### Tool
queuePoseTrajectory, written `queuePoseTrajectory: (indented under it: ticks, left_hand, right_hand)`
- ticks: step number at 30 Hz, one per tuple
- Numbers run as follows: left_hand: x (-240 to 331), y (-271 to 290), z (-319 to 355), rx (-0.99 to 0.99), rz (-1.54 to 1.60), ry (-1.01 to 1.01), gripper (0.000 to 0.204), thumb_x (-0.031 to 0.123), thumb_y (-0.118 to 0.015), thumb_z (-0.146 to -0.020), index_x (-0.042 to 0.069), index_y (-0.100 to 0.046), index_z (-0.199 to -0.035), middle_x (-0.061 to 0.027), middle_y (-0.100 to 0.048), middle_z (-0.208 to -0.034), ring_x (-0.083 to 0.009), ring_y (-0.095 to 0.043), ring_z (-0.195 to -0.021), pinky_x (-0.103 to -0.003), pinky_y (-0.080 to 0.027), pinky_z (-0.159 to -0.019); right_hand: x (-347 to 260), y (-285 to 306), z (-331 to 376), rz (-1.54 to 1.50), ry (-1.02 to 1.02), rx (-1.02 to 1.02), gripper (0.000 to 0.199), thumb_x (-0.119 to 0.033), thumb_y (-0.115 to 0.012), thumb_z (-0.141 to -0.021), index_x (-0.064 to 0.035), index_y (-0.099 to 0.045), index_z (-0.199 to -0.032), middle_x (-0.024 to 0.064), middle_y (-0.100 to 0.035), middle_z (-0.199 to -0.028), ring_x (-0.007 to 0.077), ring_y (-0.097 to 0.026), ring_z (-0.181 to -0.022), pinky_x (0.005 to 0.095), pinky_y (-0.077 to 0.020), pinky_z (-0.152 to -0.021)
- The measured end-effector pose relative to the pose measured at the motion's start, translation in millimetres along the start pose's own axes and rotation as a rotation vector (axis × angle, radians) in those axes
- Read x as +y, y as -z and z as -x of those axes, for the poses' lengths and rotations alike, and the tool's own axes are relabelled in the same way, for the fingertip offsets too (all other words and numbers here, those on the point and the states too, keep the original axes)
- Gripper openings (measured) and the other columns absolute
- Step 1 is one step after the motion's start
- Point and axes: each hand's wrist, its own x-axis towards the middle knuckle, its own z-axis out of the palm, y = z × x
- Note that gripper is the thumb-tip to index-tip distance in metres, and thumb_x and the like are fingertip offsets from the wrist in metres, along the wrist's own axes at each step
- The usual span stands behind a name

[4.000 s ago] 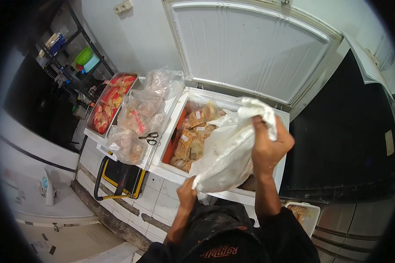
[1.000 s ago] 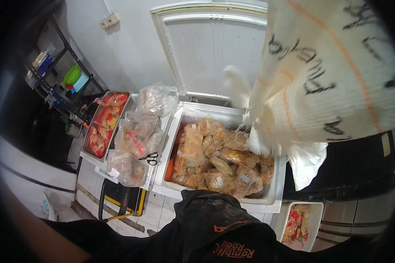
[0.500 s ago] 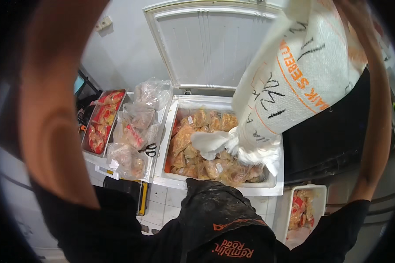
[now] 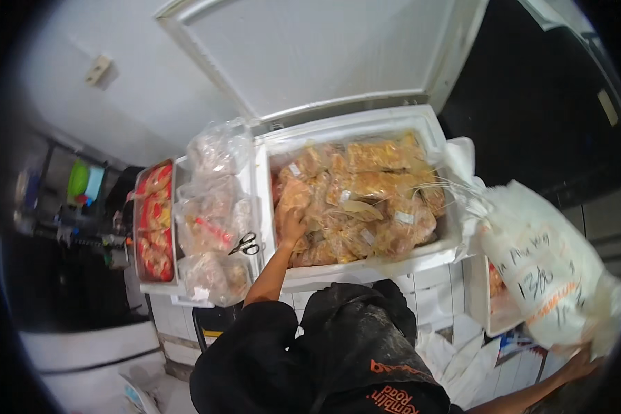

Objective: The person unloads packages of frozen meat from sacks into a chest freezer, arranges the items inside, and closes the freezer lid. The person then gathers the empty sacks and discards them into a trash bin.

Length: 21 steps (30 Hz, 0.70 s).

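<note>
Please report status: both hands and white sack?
Left hand on bagged packs. Right hand holding white sack. Sack's mouth overlaps right rim of freezer in view.

White woven sack [image 4: 541,265]: swung from over the chest freezer [image 4: 393,268], now out at its right!
Left hand [image 4: 293,226]: back in view, down on the bagged meat [image 4: 379,156]!
Right hand [image 4: 579,366]: dropped low, grip on the sack's lower end.

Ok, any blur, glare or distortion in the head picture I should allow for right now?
Head view: dark fisheye rim, with straight edges bowing near it; head view: glints on the clear plastic bags beside the freezer; head view: the green container looks soft, as does the white sack near the right hand.
</note>
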Motion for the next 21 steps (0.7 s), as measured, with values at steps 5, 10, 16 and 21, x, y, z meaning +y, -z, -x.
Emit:
queuePoseTrajectory:
  ticks: [5, 10, 16, 21]
  left_hand:
    - [35, -30, -5, -0.261, -0.116, 0.038, 0.07, 0.025, -0.064, -0.08, 0.003, -0.031, -0.138, -0.0248, -0.036, -0.138, -0.0391, -0.036, -0.126, -0.042, -0.029, -0.106]
    - [106, -39, -39, -0.059, 0.093, -0.518, 0.063, 0.028, -0.064, -0.081, 0.01, -0.039, -0.136, -0.0203, -0.033, -0.141, -0.0396, -0.031, -0.129, -0.047, -0.022, -0.108]
    - [170, -73, -33, -0.52, -0.308, -0.592, 0.054, 0.024, -0.065, -0.079, 0.019, -0.047, -0.13, -0.0116, -0.045, -0.133, -0.0365, -0.049, -0.115, -0.053, -0.028, -0.103]
    - [114, -84, 13, -0.525, -0.391, -0.635, 0.042, 0.019, -0.061, -0.08, 0.017, -0.052, -0.122, -0.0092, -0.055, -0.118, -0.0319, -0.057, -0.102, -0.055, -0.038, -0.091]
  right_hand:
    - [272, 163, 102, 0.201, -0.532, -0.068, 0.066, -0.019, -0.068, -0.074, 0.005, -0.041, -0.129, 0.0245, -0.057, -0.113, 0.0367, -0.058, -0.098, 0.0431, -0.0451, -0.085]
    - [268, 206, 217, 0.638, -0.556, 0.199, 0.075, -0.025, -0.072, -0.069, 0.0066, -0.039, -0.128, 0.027, -0.055, -0.116, 0.0397, -0.058, -0.099, 0.0439, -0.0456, -0.086]
    - [293, 198, 296, 0.633, -0.975, 0.105, 0.066, -0.026, -0.069, -0.074, 0.0049, -0.042, -0.126, 0.024, -0.056, -0.115, 0.0394, -0.058, -0.097, 0.0439, -0.0456, -0.084]
    - [356, 159, 384, 0.466, -0.835, -0.296, 0.059, -0.032, -0.066, -0.078, -0.0036, -0.047, -0.127, 0.0171, -0.059, -0.112, 0.0379, -0.059, -0.095, 0.0478, -0.0461, -0.078]
